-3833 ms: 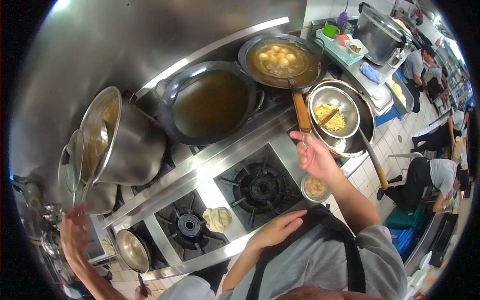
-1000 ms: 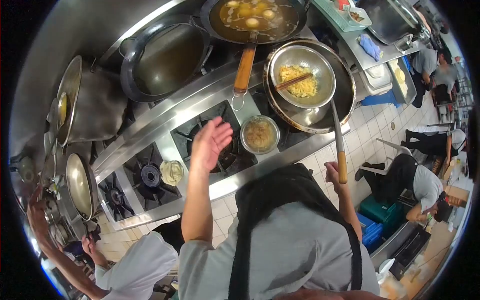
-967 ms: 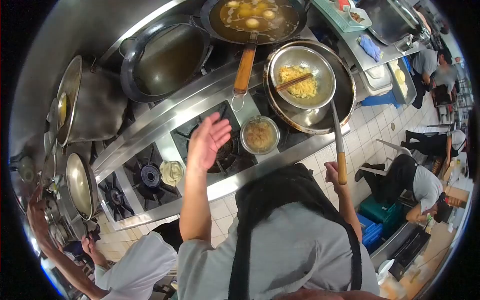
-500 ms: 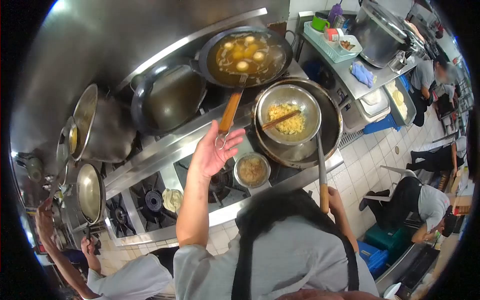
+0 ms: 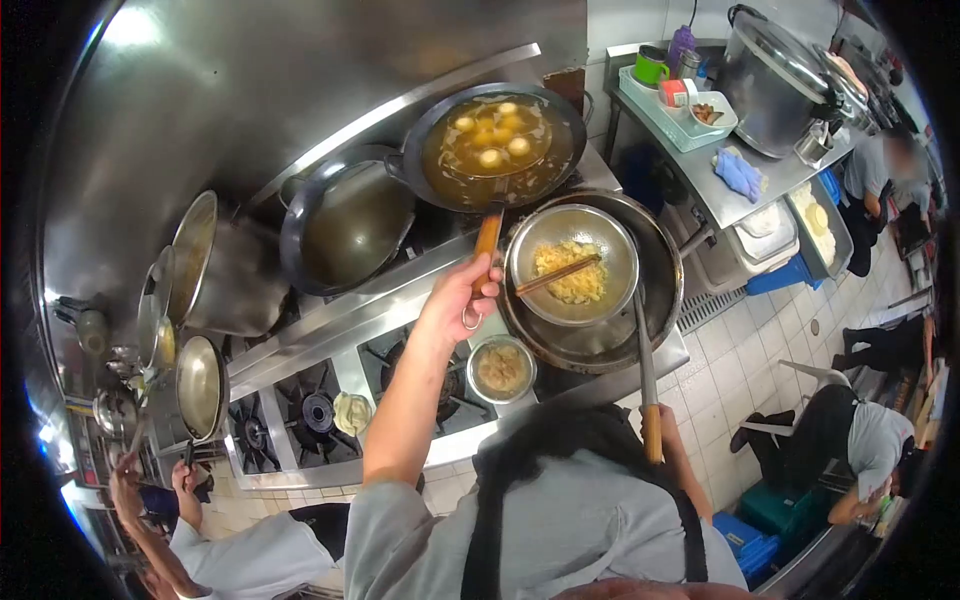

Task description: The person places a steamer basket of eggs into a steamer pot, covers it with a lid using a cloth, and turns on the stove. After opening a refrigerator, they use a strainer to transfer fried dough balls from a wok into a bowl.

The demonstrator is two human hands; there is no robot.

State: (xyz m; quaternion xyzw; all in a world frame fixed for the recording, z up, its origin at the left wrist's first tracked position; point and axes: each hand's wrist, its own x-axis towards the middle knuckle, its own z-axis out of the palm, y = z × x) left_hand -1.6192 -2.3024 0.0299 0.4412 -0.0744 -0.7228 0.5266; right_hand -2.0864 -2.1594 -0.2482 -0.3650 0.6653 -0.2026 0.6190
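My left hand point(image 5: 467, 297) is closed around the wooden handle point(image 5: 488, 237) of a tool, with a metal ring hanging below. The tool's metal end reaches into a dark wok point(image 5: 411, 166) of brown liquid, where several pale round pieces point(image 5: 489, 158) float. My right hand point(image 5: 667, 424) is beside the wooden end of a long handle point(image 5: 652, 428), its fingers mostly hidden. That handle leads to a metal strainer point(image 5: 622, 240) over a large pan point(image 5: 668, 310). Yellow shredded food point(image 5: 582, 284) and brown chopsticks point(image 5: 562, 273) lie in it.
Another wok point(image 5: 350, 220), a tall pot point(image 5: 245, 275) and a small bowl point(image 5: 501, 370) stand around the burners. A person point(image 5: 250, 550) works at lower left, holding a pan point(image 5: 202, 388). A side counter point(image 5: 715, 187) carries a tray and pot. Other people are at right.
My left hand has gone from open, with fingers spread beside the wooden handle, to closed around it. The handle stands more upright. The whole view has shifted slightly.
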